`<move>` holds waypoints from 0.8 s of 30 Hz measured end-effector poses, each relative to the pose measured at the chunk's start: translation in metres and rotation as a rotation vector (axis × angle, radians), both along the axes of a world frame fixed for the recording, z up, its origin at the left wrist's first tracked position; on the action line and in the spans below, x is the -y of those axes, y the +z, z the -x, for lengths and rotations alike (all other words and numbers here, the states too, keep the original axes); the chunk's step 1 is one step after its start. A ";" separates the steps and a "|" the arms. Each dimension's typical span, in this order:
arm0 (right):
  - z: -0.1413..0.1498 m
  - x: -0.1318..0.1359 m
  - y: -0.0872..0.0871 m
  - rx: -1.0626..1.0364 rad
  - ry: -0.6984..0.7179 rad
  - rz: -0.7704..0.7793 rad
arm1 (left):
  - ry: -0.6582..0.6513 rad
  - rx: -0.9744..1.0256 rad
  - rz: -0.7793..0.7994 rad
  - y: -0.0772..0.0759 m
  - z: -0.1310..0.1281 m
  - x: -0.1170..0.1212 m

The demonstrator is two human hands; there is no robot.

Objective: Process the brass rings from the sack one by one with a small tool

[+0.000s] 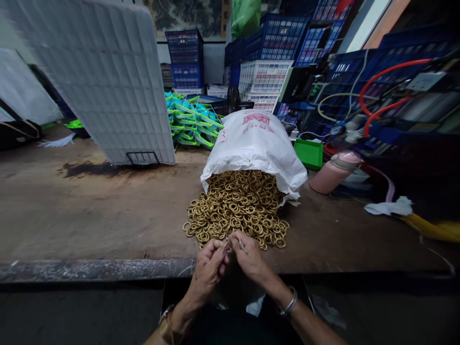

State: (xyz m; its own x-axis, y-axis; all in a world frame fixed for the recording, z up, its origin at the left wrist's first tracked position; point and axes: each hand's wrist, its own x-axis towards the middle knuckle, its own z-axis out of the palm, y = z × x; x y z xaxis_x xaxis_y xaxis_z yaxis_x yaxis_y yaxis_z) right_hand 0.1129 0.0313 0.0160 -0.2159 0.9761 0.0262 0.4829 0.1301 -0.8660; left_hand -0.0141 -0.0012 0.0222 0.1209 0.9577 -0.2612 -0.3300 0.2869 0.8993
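My left hand (209,266) and my right hand (248,256) meet at the table's front edge, fingers pinched together around a small brass ring (227,244). Just beyond them lies a heap of brass rings (235,208) spilling from a white sack (253,143) that lies on its side, mouth toward me. Both hands are closed. What else the fingertips hold is too small to make out. A watch sits on my left wrist and a bracelet on my right.
A brown worktable (89,211) with a metal front edge (93,269). A white grid panel (104,76) leans at the back left, beside green-blue bundles (190,122). A pink bottle (334,172), green box (309,153), hoses and blue crates (276,38) crowd the right.
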 end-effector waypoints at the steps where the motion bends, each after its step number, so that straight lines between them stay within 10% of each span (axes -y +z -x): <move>1: -0.001 0.002 0.000 0.072 0.035 -0.041 | 0.008 0.006 0.002 -0.001 0.000 0.000; 19: 0.001 0.001 -0.003 0.649 0.055 -0.085 | -0.004 -0.077 -0.066 0.002 0.006 0.014; 24: 0.000 -0.009 -0.003 0.632 -0.007 -0.157 | -0.099 0.169 0.057 0.006 0.010 0.020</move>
